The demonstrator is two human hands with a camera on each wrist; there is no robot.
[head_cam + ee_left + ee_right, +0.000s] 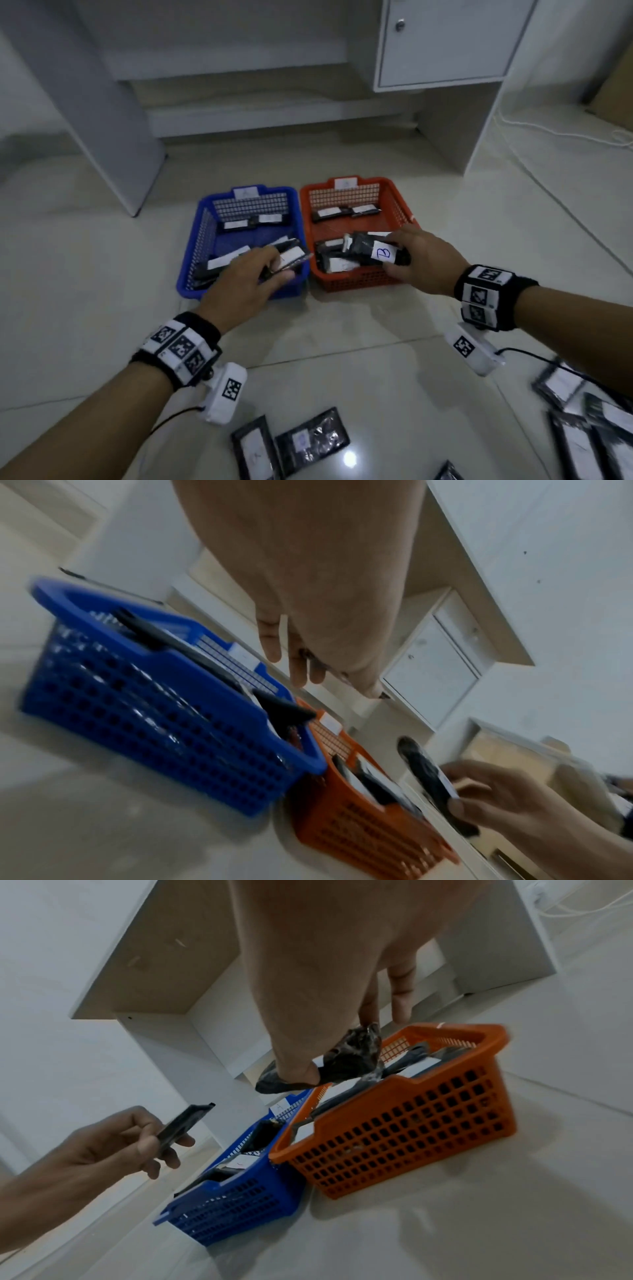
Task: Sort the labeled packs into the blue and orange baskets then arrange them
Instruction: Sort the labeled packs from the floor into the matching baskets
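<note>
A blue basket (191, 257) and an orange basket (356, 279) stand side by side on the floor, each with several black packs with white labels inside. My left hand (281, 267) hovers over the blue basket's front right corner and pinches a flat pack (293, 257). My right hand (394, 260) grips a pack labelled B (380, 251) above the orange basket's front right part. In the right wrist view, thumb and fingers pinch that pack (346, 1058) just above the orange basket (411, 1123), and the left hand's pack (181, 1126) shows edge-on above the blue basket (232, 1204).
Several loose packs lie on the tiled floor near me, some at the front centre (308, 442) and more at the right (582, 428). Behind the baskets stands a white desk with a cabinet door (445, 44) and a side panel (102, 120). A white cable (548, 132) runs along the floor.
</note>
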